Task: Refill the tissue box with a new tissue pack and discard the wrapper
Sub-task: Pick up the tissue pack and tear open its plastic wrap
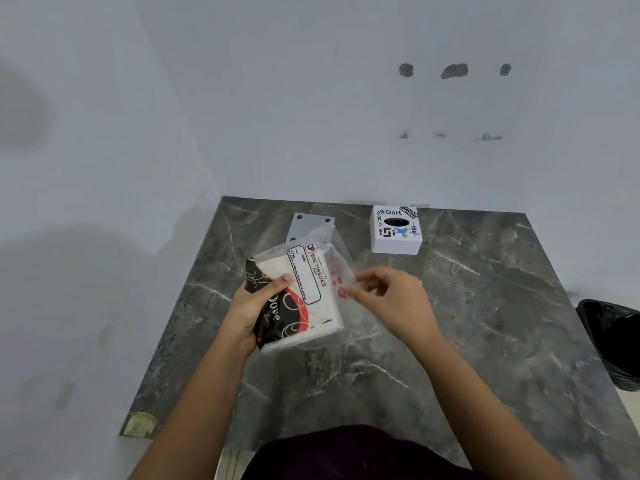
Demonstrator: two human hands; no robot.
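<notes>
I hold a new tissue pack point(304, 303) above the dark marble table point(485, 323); its clear wrapper carries black, red and white print. My left hand point(258, 306) grips the pack's left side. My right hand point(388, 296) pinches the loose clear flap of the wrapper point(341, 268) on the pack's right side. The white tissue box point(396, 230), with stickers and a dark oval slot on top, stands at the back of the table. A flat grey plate point(310, 226) with corner holes lies to its left, partly hidden behind the pack.
A bin lined with a black bag point(614, 341) stands beyond the table's right edge. White walls close in the table at the back and left. Some pale yellowish scrap point(140, 424) sits at the table's front left corner.
</notes>
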